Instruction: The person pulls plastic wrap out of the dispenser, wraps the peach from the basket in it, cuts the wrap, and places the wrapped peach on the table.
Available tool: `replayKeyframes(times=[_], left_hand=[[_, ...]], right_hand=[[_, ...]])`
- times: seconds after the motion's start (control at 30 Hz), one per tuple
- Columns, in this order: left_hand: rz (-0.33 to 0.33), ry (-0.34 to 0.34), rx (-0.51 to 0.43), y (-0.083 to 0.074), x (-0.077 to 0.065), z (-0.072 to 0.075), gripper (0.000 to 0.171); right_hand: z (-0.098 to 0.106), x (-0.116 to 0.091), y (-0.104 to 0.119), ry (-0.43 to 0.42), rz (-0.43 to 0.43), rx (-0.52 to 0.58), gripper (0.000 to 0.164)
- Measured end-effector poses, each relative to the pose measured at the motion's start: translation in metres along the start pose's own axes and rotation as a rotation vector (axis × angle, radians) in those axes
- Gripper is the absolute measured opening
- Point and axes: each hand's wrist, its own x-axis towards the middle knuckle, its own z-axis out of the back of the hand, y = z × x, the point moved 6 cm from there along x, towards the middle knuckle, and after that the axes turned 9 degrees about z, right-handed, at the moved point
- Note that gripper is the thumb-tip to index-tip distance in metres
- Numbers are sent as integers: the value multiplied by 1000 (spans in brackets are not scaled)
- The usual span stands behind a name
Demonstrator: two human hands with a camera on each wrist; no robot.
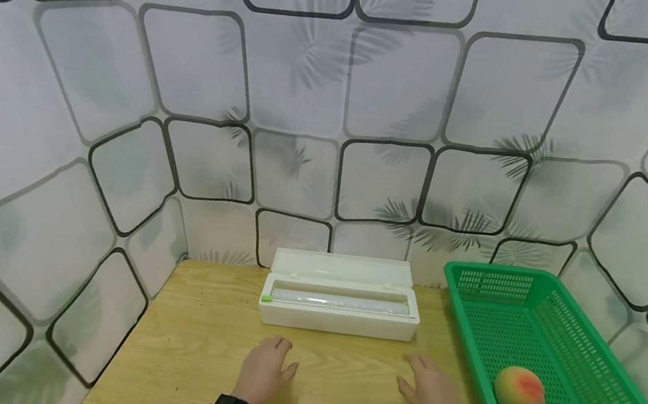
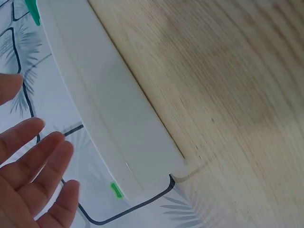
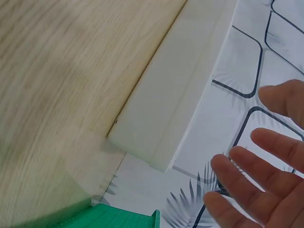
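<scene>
At the back of the table stands a long white cling film dispenser (image 1: 339,321), its lid (image 1: 342,267) raised. A roll of clear film (image 1: 340,301) lies inside, and a small green piece (image 1: 266,298) marks the left front corner. My left hand (image 1: 264,370) is over the table in front of the dispenser's left end, fingers loosely bent and holding nothing. My right hand (image 1: 432,396) is in front of its right end, likewise with nothing in it. Both wrist views show the fingers spread apart near the white box, not touching it.
A green plastic basket (image 1: 467,335) sits on the right of the table, with a peach (image 1: 520,392) in its near left corner. The wooden table (image 1: 201,351) meets patterned walls (image 1: 293,72) at the back and sides.
</scene>
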Motion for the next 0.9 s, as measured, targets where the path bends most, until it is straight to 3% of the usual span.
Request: replayKeyframes(times=[0.4, 0.73, 0.9], left_hand=[[48, -119, -19, 24, 47, -9, 16], [67, -163, -44, 42, 78, -18, 14], [59, -129, -33, 45, 86, -25, 15]], right_hand=[[9, 33, -18, -188, 37, 97, 21], [-11, 66, -38, -202, -14, 184, 11], [-26, 78, -47, -165, -47, 178, 9]])
